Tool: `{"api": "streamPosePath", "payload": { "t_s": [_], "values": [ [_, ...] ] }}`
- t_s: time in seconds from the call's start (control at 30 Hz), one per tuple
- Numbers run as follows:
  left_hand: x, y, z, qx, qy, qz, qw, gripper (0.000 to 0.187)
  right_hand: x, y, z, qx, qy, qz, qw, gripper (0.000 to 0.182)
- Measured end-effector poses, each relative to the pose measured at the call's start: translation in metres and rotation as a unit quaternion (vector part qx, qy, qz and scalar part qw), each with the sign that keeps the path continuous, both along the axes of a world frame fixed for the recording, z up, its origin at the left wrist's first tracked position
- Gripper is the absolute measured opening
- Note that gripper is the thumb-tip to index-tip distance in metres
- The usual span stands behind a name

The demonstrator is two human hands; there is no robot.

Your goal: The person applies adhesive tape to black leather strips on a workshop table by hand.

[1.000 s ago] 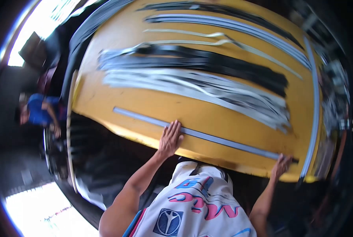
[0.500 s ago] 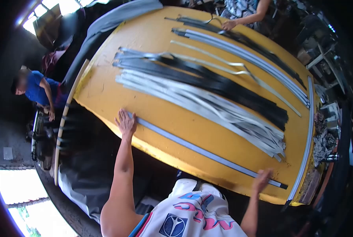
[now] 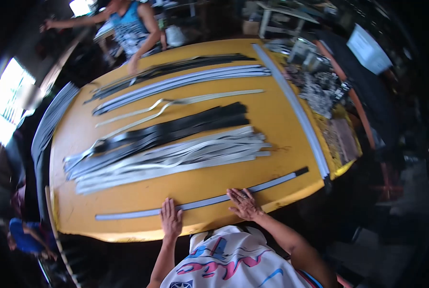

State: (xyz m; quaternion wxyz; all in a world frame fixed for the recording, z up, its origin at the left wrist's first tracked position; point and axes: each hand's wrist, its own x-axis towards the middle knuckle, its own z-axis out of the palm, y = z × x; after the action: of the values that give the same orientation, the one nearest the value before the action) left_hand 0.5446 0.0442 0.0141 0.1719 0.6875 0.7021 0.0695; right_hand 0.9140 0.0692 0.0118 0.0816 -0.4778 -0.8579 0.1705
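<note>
A long grey strip [image 3: 205, 202] with a black right end lies along the near side of the yellow table [image 3: 291, 192]. My left hand [image 3: 171, 218] rests flat on it left of the middle, fingers extended. Further right, my right hand [image 3: 244, 204] lies on the same strip with its fingers spread. Beyond the strip is a bundle of white strips [image 3: 176, 156], and behind that a bundle of black strips [image 3: 176, 127].
A co-worker [image 3: 132, 29] stands at the far side, one hand by dark strips [image 3: 176, 65]. Grey strips [image 3: 176, 85] lie in front of these. Another long grey strip [image 3: 296, 108] runs along the right edge. A person in blue [image 3: 29, 235] is at lower left.
The view has turned. My left hand has moved inward from the strip's left end, and my right hand has come inward from near its black end onto the strip.
</note>
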Motion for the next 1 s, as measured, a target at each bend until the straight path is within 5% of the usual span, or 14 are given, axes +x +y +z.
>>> {"api": "streamPosePath", "payload": {
  "t_s": [0.17, 0.33, 0.4, 0.47, 0.53, 0.6, 0.73, 0.77, 0.83, 1.0],
  "values": [
    [0.017, 0.000, -0.006, -0.006, 0.071, 0.067, 0.995, 0.068, 0.176, 0.006, 0.017, -0.004, -0.046, -0.087, 0.995, 0.068],
    [0.066, 0.001, 0.003, -0.041, 0.120, 0.231, 0.965, 0.068, 0.252, 0.019, 0.005, 0.033, -0.003, -0.045, 0.998, 0.063],
    [0.096, -0.001, -0.003, 0.002, 0.083, 0.309, 0.947, 0.068, 0.258, 0.023, 0.001, 0.051, 0.059, -0.037, 0.996, 0.056],
    [0.136, -0.006, -0.016, 0.159, -0.016, 0.271, 0.949, 0.061, 0.254, 0.030, 0.003, 0.130, 0.118, -0.048, 0.983, 0.044],
    [0.210, -0.006, 0.026, 0.056, -0.213, 0.315, 0.923, 0.051, 0.244, 0.033, 0.017, 0.062, 0.098, -0.090, 0.989, 0.036],
    [0.253, -0.011, -0.011, -0.019, -0.477, 0.300, 0.826, 0.055, 0.243, 0.043, 0.034, 0.022, 0.084, -0.068, 0.994, 0.032],
    [0.321, -0.005, 0.018, -0.340, -0.590, 0.274, 0.679, 0.071, 0.248, 0.068, 0.030, -0.149, 0.097, -0.036, 0.983, 0.026],
    [0.329, -0.002, 0.015, -0.323, -0.600, 0.288, 0.672, 0.071, 0.247, 0.069, 0.048, -0.152, 0.081, -0.012, 0.985, 0.025],
    [0.335, 0.000, 0.005, -0.363, -0.743, 0.266, 0.495, 0.072, 0.249, 0.073, 0.081, -0.202, 0.086, 0.015, 0.975, 0.024],
    [0.285, 0.026, -0.036, 0.124, -0.824, 0.377, 0.403, 0.041, 0.295, 0.073, 0.155, -0.381, 0.131, 0.046, 0.914, 0.028]
  ]
}}
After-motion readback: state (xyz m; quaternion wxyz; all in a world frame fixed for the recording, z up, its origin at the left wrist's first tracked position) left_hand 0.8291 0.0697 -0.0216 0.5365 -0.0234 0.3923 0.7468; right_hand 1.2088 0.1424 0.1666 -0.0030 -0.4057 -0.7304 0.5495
